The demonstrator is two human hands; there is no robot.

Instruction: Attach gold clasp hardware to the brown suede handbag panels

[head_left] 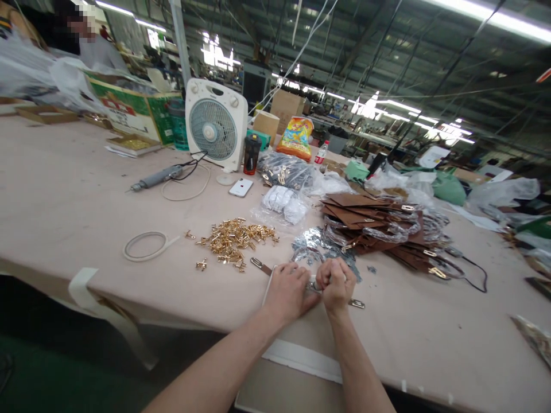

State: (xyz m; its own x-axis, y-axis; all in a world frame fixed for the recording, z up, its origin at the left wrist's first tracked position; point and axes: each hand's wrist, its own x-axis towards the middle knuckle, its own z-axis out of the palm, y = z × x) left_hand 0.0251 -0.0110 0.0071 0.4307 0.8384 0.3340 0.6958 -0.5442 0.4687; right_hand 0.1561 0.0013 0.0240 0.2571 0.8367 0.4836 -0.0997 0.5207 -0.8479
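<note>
At the left of the bench (77,172), green-and-white printed cardboard box (129,115) by the back edge, with shallow cardboard tray of small gold pieces (134,143) just in front. Next, grey cylindrical power tool (158,177) with black cord, lying in front of white box fan with round grille (215,126). Nearer the front edge, flat white ring-shaped tape roll (129,252), loose end towards loose heap of shiny gold metal fittings (235,238). Behind the heap, white smartphone (241,187).

By the middle of the front edge, narrow brown strip with slotted metal end (263,267), running under the hands. Left hand (288,289): lies palm down over the strip, fingers close together; cannot tell whether gripping underneath. Right hand (336,282): clamps curled fingers around partly hidden whitish tool (314,280), just beside the left. Past the right hand, second slotted metal end (357,303); cannot tell whether of the same strip. Behind, silver-grey scraps (310,240); farther right, stacked pile of flat brown pieces (365,215).
</note>
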